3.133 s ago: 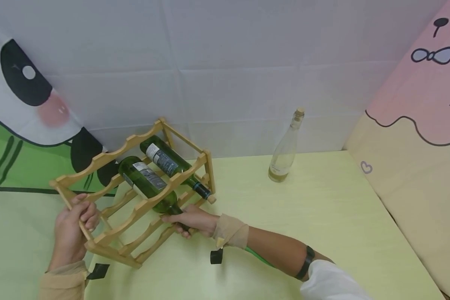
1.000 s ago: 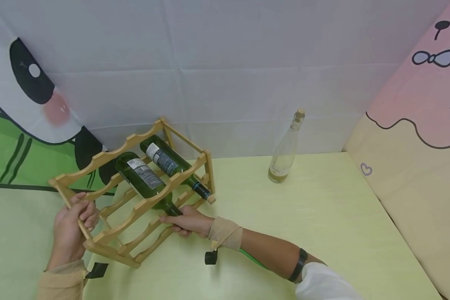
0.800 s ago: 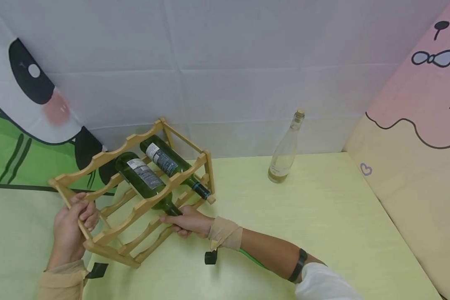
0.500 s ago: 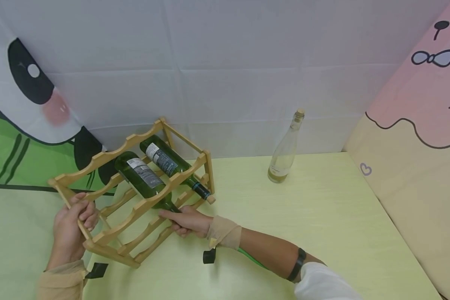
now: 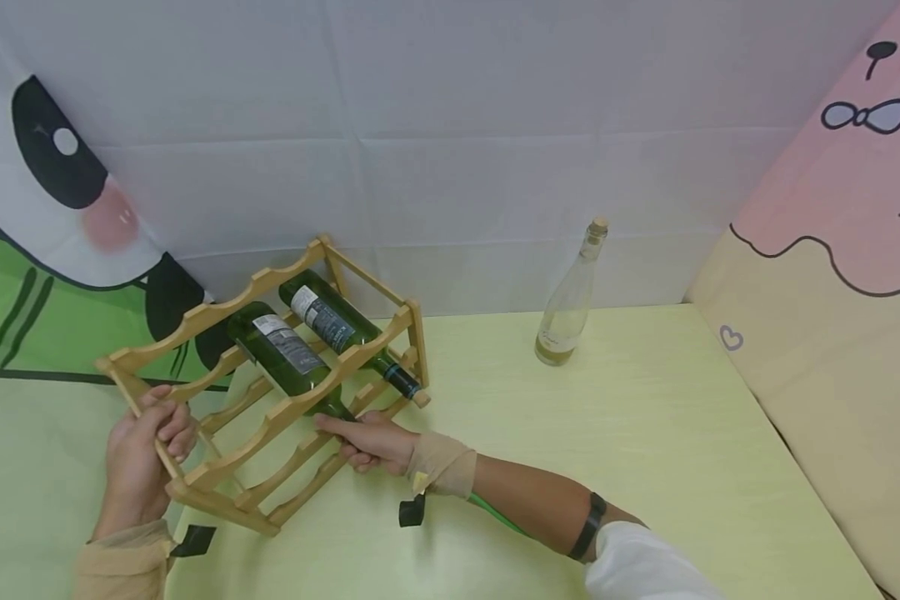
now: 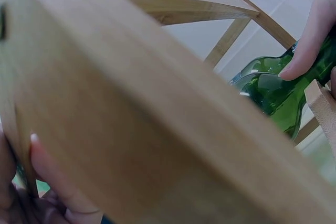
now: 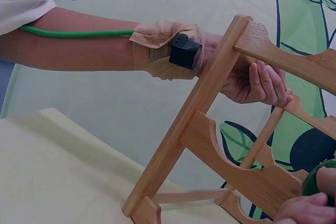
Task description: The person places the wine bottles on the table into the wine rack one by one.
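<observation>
On the left of the head view stands a tiered wooden wine rack (image 5: 217, 475). My left hand (image 5: 146, 454) grips its left side rail, fingers curled round the wood, as the right wrist view also shows. A green wine bottle (image 5: 288, 354) lies slanted on the rack's top tier, its neck pointing towards me. My right hand (image 5: 375, 442) holds that neck, which it mostly hides. Beside it on the same tier lies a second green wine bottle (image 5: 330, 317), corked and untouched. In the left wrist view, the rack's wood (image 6: 142, 108) fills most of the picture.
A clear corked bottle (image 5: 566, 317) stands upright on the pale yellow-green table (image 5: 645, 467), right of the rack. White cloth (image 5: 480, 167) hangs behind the table, and a printed pink and cream sheet (image 5: 832, 317) borders its right side.
My right hand has shifted left and slightly away from me, and the bottle it holds has slid a little farther back along the rack. My left hand keeps its place on the rail.
</observation>
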Tool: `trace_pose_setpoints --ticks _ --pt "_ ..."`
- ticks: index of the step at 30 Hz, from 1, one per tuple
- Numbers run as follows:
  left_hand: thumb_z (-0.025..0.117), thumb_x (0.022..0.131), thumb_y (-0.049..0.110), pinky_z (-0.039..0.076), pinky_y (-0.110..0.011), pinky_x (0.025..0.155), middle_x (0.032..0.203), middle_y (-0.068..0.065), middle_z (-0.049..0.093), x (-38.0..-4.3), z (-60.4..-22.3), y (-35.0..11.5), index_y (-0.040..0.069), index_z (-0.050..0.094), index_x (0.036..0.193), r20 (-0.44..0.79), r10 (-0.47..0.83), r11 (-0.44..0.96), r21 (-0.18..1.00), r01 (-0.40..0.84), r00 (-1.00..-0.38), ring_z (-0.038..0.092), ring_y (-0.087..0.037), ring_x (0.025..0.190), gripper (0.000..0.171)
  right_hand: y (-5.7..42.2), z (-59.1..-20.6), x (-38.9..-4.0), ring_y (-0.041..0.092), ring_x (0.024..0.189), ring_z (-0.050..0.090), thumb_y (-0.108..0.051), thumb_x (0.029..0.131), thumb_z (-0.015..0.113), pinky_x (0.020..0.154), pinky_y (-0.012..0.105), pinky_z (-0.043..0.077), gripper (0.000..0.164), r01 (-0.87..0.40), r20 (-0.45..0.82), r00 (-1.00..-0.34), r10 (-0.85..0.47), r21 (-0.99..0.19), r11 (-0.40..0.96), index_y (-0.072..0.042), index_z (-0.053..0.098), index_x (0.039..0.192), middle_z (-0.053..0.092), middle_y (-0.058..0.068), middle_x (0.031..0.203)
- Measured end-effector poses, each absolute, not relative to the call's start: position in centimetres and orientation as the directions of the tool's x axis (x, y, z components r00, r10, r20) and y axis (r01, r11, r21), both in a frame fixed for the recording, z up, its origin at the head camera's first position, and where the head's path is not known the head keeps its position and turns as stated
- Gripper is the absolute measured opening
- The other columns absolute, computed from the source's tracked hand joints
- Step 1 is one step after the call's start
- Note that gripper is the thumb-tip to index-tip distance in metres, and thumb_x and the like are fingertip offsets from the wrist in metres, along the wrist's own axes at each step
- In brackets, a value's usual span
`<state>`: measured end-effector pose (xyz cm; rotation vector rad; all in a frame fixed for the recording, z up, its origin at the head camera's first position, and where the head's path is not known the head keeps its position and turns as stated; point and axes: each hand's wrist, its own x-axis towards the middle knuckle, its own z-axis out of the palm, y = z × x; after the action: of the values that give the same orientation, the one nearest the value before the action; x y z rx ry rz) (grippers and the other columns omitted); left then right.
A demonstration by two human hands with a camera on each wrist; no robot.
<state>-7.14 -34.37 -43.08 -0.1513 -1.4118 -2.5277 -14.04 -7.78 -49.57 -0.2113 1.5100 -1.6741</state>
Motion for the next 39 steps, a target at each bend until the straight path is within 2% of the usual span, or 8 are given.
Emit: trace_pose_setpoints --ticks 8,14,18,21,25,28,33,39 --pt "0.026 0.108 -0.001 0.025 -0.022 0.040 0.061 -0.002 0.039 -7.2 -43.2 -34.4 0.001 0.028 0.117 0.202 -0.174 -0.495 0.828 0.263 -0.964 0.037 -0.012 0.045 0.010 -7.8 -49.7 -14.1 0.004 0.045 0.024 -0.050 0.091 0.066 0.045 0.019 0.020 0.043 0.476 -0.398 -0.614 -0.682 -0.875 0.083 -0.019 0.045 0.069 0.033 -0.005 0.058" --pt "0.027 0.108 -0.001 0.028 -0.021 0.040 0.061 -0.001 0.040 -7.3 -43.2 -34.3 0.001 0.027 0.118 0.191 -0.180 -0.491 0.833 0.257 -0.965 0.039 -0.011 0.045 0.010 -7.3 -50.1 -14.2 0.007 0.047 0.029 -0.047 0.093 0.065 0.047 0.021 0.022 0.043 0.430 -0.367 -0.600 -0.710 -0.897 0.100 -0.015 0.047 0.070 0.039 -0.003 0.057" --pt "0.026 0.108 -0.001 0.027 -0.021 0.040 0.061 -0.001 0.040 -7.3 -43.3 -34.3 0.001 0.027 0.118 0.192 -0.172 -0.504 0.826 0.253 -0.966 0.039 -0.011 0.045 0.010 -7.0 -50.1 -14.1 0.009 0.048 0.033 -0.045 0.094 0.064 0.047 0.021 0.026 0.044 0.390 -0.341 -0.607 -0.718 -0.915 0.105 -0.012 0.053 0.068 0.041 -0.001 0.056" --pt "0.026 0.108 -0.001 0.026 -0.021 0.041 0.061 -0.001 0.040 -7.4 -43.3 -34.3 0.001 0.026 0.119 0.193 -0.164 -0.505 0.826 0.251 -0.967 0.038 -0.011 0.045 0.010 -6.8 -50.0 -14.0 0.010 0.050 0.038 -0.047 0.093 0.065 0.048 0.022 0.033 0.045 0.358 -0.332 -0.632 -0.701 -0.927 0.116 -0.009 0.057 0.071 0.045 0.000 0.057" --pt "0.026 0.108 -0.001 0.026 -0.022 0.041 0.061 -0.002 0.040 -7.4 -43.4 -34.3 0.001 0.027 0.118 0.193 -0.165 -0.506 0.825 0.251 -0.967 0.038 -0.012 0.045 0.010 -6.4 -49.7 -13.6 0.013 0.052 0.051 -0.056 0.090 0.064 0.052 0.028 0.046 0.050 0.265 -0.316 -0.701 -0.639 -0.948 0.178 -0.007 0.062 0.082 0.057 0.002 0.066" --pt "0.026 0.108 -0.001 0.026 -0.022 0.040 0.060 -0.002 0.039 -7.4 -43.4 -34.4 0.001 0.027 0.118 0.193 -0.168 -0.511 0.821 0.253 -0.967 0.037 -0.012 0.045 0.010 -6.1 -49.6 -13.4 0.018 0.059 0.059 -0.062 0.089 0.061 0.059 0.037 0.053 0.056 0.200 -0.297 -0.749 -0.592 -0.954 0.225 -0.006 0.065 0.097 0.064 0.002 0.081" --pt "0.026 0.108 -0.002 0.023 -0.023 0.041 0.060 -0.002 0.037 -7.4 -43.4 -34.4 0.002 0.026 0.119 0.197 -0.167 -0.506 0.824 0.256 -0.966 0.034 -0.013 0.045 0.011 -5.2 -49.6 -13.3 0.019 0.078 0.063 -0.064 0.091 0.056 0.074 0.035 0.052 0.063 0.154 -0.275 -0.797 -0.537 -0.953 0.260 -0.010 0.059 0.123 0.063 -0.003 0.099" --pt "0.025 0.108 -0.001 0.020 -0.024 0.042 0.060 -0.003 0.035 -7.4 -43.2 -34.4 0.001 0.026 0.118 0.214 -0.158 -0.515 0.815 0.266 -0.964 0.034 -0.013 0.045 0.010 -4.0 -50.3 -12.4 0.014 0.095 0.061 -0.062 0.094 0.053 0.083 0.031 0.048 0.056 0.101 -0.197 -0.832 -0.519 -0.973 0.206 -0.015 0.057 0.123 0.061 -0.006 0.108"
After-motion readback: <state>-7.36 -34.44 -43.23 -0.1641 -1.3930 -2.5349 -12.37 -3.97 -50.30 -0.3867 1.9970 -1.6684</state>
